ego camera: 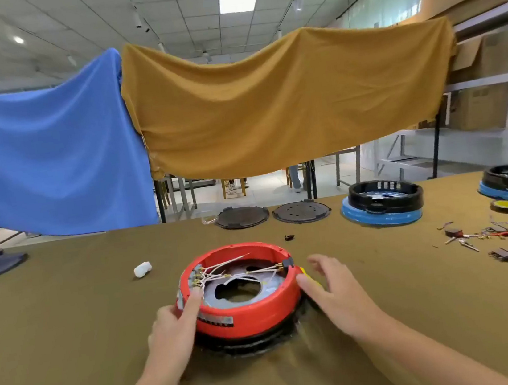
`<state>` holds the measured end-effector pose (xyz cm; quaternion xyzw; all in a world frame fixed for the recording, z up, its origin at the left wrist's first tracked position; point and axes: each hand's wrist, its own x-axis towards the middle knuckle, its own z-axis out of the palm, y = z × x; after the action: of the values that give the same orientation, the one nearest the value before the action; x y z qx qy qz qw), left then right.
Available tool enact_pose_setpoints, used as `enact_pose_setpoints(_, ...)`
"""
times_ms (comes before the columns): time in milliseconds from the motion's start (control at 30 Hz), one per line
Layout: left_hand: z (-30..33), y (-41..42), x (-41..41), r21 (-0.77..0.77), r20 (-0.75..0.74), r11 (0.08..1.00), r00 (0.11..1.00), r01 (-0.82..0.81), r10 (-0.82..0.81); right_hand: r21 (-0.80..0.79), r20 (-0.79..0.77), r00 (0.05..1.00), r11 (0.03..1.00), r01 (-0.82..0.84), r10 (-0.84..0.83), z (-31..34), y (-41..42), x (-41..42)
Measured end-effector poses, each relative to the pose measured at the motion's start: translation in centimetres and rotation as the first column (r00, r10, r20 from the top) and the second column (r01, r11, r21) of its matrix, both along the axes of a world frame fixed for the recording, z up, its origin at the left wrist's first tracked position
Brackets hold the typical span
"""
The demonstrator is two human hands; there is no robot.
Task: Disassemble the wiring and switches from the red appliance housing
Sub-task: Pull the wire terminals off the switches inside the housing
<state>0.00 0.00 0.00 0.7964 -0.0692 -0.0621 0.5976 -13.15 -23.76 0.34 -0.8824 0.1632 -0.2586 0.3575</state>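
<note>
The appliance housing [243,290] is set on the worktop [70,329] between the left hand [173,325] and right hand [333,288], with wiring [224,273] inside it. Two round plates [242,217] are laid behind it, and loose removed parts [494,238] are scattered well to its right.

Red round housing [249,315], open side up on the table atop a black base ring, containing white wires [240,270] fanned from brass-terminal switches [197,279] on its left inner wall to a black connector [287,262] at right.
</note>
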Motion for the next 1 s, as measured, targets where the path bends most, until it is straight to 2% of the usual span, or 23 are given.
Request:
enact_pose_setpoints(133,-0.8,-1.7,3.3,0.136,0.066,0.987,0.994,-0.090,0.082,0.179,0.046,0.998,0.983,0.044,-0.053,1.6,-1.2,4.6)
enact_pose_setpoints(233,-1.3,-1.7,6.0,-0.020,0.018,1.000,1.000,0.002,-0.001,0.256,0.086,0.996,0.967,0.005,-0.028,1.1,-1.8,7.1)
enact_pose_setpoints(300,-1.2,-1.5,7.7,-0.133,0.035,0.991,0.999,0.020,-0.016,0.239,0.127,0.992,0.971,-0.021,-0.010,0.6,-1.9,7.9)
enact_pose_setpoints(400,-0.9,-1.8,10.0,-0.258,0.055,0.966,0.998,0.011,0.003,0.197,0.096,0.995,0.980,-0.033,0.014,0.2,-2.0,8.5)
enact_pose_setpoints(467,-0.8,-2.4,11.0,-0.336,0.042,0.942,0.999,0.013,0.001,0.186,0.105,0.994,0.981,-0.049,0.030,0.2,-1.8,8.4)
enact_pose_setpoints(567,-1.1,-2.9,11.5,-0.511,0.016,0.859,0.999,0.047,-0.045,0.232,0.220,0.975,0.969,-0.082,0.030,0.4,-1.2,8.0)
enact_pose_setpoints(700,-1.0,-2.1,11.2,-0.608,0.047,0.782,0.989,0.139,-0.140,0.360,0.333,0.939,0.908,-0.212,0.087,0.6,-0.2,8.3)
enact_pose_setpoints(800,-0.5,-1.5,10.9,-0.668,0.058,0.723,0.982,0.174,-0.181,0.397,0.387,0.909,0.863,-0.313,0.152,0.6,0.6,8.4)
enact_pose_setpoints(933,-0.3,-1.4,10.5,-0.678,0.063,0.724,0.991,0.127,-0.114,0.539,0.423,0.906,0.796,-0.274,0.026,0.3,0.3,8.4)
enact_pose_setpoints(1000,-0.1,-1.7,10.4,-0.688,0.049,0.717,0.993,0.110,-0.105,0.653,0.394,0.919,0.707,-0.270,-0.013,0.1,0.3,8.6)
